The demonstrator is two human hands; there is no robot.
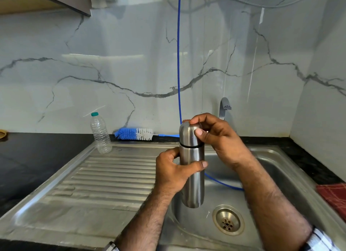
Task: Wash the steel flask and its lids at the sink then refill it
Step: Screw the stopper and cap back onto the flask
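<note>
A: Status?

B: Early. Flask [192, 175] is upright, held in the air over the sink [271, 175] basin, above and left of the drain [228, 220]. Left hand [174, 170] wraps the body. Right hand [215, 136] has fingers curled over the cap [189, 134], which is seated on the flask.

A: So nothing is washed?

B: I'd say not. Cap is on, any inner lid is hidden under it, and no water or suds show. Looks like the unscrewing step.

A: What's left?

B: Pretty much all: take off the lids, wash flask and lids, refill.

A: Tools nearby?

B: Plastic bottle [100, 133] stands at the far end of the draining board. Blue-and-white bottle brush [133, 134] lies behind it on the dark surface [37, 157] by the wall. Tap [224, 106] is behind the right hand, not running. A blue hose [178, 54] drops into the basin.
</note>
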